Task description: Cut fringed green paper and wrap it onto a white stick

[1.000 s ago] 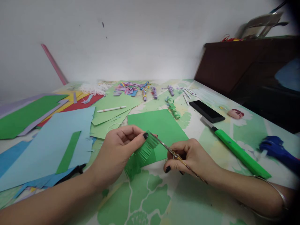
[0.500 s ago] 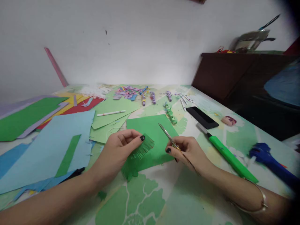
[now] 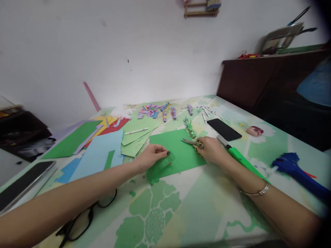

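My left hand point(image 3: 153, 156) is closed, pinching a piece of green paper point(image 3: 168, 161) with fine cuts along one edge; it is blurred by motion. Beneath it lies a green sheet point(image 3: 181, 144) flat on the table, with small green scraps point(image 3: 154, 181) at its near corner. My right hand point(image 3: 210, 148) is closed round the gold handles of a pair of scissors point(image 3: 192, 142), low over the sheet's right part. The blades point left and stand slightly apart. Beyond the sheet lies a twisted green paper roll point(image 3: 190, 127).
Coloured sheets point(image 3: 97, 151) spread at the left, near black-rimmed glasses point(image 3: 82, 220) and a phone point(image 3: 28, 182). On the right are a dark phone point(image 3: 224, 129), a green-handled cutter point(image 3: 244, 162) and a blue glue gun point(image 3: 297, 172). Paper bits point(image 3: 149, 111) lie at the back.
The scissors have gone from upright in front of my right hand to low over the sheet, blades pointing left. My left hand still holds the fringed paper. The view has shifted.
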Tool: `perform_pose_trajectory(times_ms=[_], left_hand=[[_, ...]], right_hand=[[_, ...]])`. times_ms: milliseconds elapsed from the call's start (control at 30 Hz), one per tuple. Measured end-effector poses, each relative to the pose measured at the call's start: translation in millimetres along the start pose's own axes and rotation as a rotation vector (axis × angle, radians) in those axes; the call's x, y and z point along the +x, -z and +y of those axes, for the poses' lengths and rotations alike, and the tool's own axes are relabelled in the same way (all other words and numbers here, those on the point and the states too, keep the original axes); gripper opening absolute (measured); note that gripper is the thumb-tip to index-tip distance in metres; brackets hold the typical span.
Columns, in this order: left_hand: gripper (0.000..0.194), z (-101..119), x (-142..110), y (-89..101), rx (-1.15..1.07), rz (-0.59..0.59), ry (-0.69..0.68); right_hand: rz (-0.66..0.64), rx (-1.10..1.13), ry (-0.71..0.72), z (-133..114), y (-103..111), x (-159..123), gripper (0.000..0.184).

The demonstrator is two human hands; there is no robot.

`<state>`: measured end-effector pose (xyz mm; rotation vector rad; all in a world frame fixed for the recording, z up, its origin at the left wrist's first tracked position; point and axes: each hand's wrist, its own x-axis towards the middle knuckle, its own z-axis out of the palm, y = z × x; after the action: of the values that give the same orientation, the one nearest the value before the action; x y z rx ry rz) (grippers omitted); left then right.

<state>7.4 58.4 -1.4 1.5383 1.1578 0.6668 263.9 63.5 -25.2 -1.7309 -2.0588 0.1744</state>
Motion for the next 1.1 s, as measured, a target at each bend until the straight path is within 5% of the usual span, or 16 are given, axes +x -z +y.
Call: perform_pose_trajectory(times_ms=[200, 533, 867, 1100], left_hand=[[0.013, 28.6, -5.8, -14.4, 0.098, 0.044, -0.073], [0.015, 39.9, -29.4, -58.9, 0.244, 0.104, -0.193], [0.019, 33.6, -33.6, -49.2, 0.350, 0.179, -0.214], [0.011, 30.7, -38.7, -17.7, 0.317, 0.197, -0.192]], right_hand=[[0.104, 0.276, 0.105, -20.5, 8.8, -8.2, 0.031], [-0.089, 0.738, 0.258, -45.5, 10.3, -28.9, 0.031], [-0.053, 0.857, 0.199, -45.0, 4.3, -38.9, 0.019], [0.090, 0.912, 0.075, -41.5, 7.8, -36.8, 0.026]])
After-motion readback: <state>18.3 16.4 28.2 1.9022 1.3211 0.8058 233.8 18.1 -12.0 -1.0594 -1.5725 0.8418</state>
